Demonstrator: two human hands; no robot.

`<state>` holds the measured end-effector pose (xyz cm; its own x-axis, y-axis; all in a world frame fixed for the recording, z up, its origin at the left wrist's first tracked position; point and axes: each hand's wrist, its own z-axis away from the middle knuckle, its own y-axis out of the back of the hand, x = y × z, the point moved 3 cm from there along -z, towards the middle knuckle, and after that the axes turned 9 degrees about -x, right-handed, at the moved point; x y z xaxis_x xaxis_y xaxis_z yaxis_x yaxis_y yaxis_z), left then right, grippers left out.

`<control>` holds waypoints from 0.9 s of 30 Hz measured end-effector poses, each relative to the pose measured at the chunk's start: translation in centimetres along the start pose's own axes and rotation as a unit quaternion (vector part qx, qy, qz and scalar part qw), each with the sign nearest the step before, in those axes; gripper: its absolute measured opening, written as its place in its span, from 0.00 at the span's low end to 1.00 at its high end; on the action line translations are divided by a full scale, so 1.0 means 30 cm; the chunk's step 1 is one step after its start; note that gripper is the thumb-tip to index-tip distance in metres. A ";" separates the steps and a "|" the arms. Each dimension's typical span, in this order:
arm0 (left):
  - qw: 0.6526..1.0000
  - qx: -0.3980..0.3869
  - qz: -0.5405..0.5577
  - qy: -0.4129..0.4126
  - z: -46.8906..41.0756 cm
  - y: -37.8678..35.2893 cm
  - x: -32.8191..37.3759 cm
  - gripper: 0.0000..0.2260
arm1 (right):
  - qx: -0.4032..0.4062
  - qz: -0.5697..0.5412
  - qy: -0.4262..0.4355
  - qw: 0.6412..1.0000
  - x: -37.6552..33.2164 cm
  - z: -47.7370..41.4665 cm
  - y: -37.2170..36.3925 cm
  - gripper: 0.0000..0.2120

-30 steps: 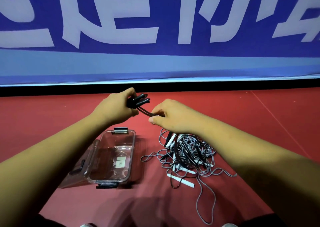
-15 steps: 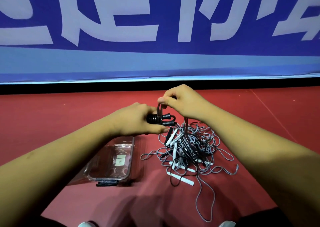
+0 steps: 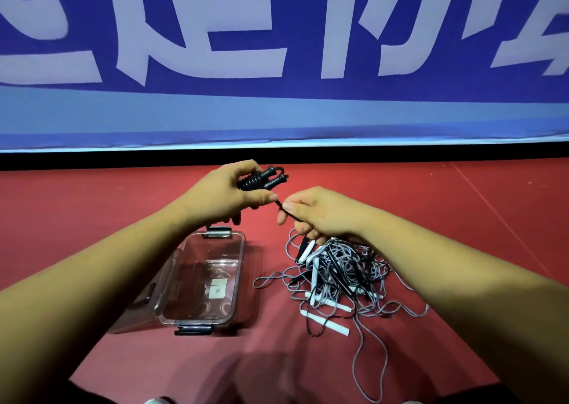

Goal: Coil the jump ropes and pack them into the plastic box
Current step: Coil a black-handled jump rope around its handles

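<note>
A person's left hand [image 3: 224,194] is clenching a black jump rope's handles [image 3: 264,179], wound with cord, above the open plastic box [image 3: 203,280]. The right hand [image 3: 317,216] is pinching the trailing cord [image 3: 284,208], which could snag the tangled rope pile [image 3: 335,277] and loosen the coil.

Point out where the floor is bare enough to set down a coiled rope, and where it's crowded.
Bare red floor runs as a strip between the box and the rope pile, widening toward the person. More lies behind, up to the banner, and far right. Crowded: the pile, with loose loops trailing toward the person. The box is empty.
</note>
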<state>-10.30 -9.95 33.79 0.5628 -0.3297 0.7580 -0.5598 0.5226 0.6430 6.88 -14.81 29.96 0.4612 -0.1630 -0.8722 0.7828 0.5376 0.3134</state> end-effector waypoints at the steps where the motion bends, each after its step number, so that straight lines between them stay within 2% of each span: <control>1: 1.000 0.008 -0.027 0.003 -0.005 0.007 -0.008 0.14 | 0.011 0.054 0.005 0.998 -0.023 0.006 -0.002 0.15; 4: 0.992 0.039 -0.117 0.013 -0.017 0.038 -0.038 0.15 | 0.060 0.226 0.060 0.971 -0.090 0.023 -0.010 0.14; 7: 0.961 0.047 -0.267 0.047 -0.020 0.041 -0.063 0.15 | 0.057 0.294 0.095 0.949 -0.133 0.040 -0.027 0.15; 9: 0.934 0.026 -0.352 0.058 -0.021 0.016 -0.055 0.14 | 0.052 0.361 0.096 0.926 -0.148 0.042 -0.033 0.18; 12: 0.916 -0.029 -0.398 0.039 -0.010 -0.032 -0.021 0.14 | 0.110 0.383 0.092 0.912 -0.146 0.039 0.007 0.13; 16: 0.912 -0.057 -0.407 0.006 0.014 -0.058 0.050 0.12 | 0.178 0.316 0.134 0.922 -0.140 0.044 0.050 0.08; 19: 0.931 -0.083 -0.356 0.000 0.029 -0.063 0.076 0.20 | 0.200 0.245 0.156 0.936 -0.135 0.044 0.071 0.06; 21: 0.948 -0.086 -0.308 -0.004 0.035 -0.065 0.075 0.19 | 0.204 0.187 0.153 0.949 -0.120 0.036 0.088 0.07; 25: 0.986 -0.112 -0.118 -0.036 0.043 -0.078 0.074 0.10 | 0.138 0.005 0.100 0.985 -0.063 0.022 0.100 0.12; 27: 0.992 -0.112 -0.035 -0.040 0.041 -0.079 0.071 0.10 | 0.076 -0.098 0.075 0.989 -0.028 0.010 0.084 0.12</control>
<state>-8.53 -12.87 34.00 0.5408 -0.4269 0.7248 -0.3672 0.6554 0.6600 8.59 -13.57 31.60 0.2364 -0.1208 -0.9641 0.9099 0.3757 0.1760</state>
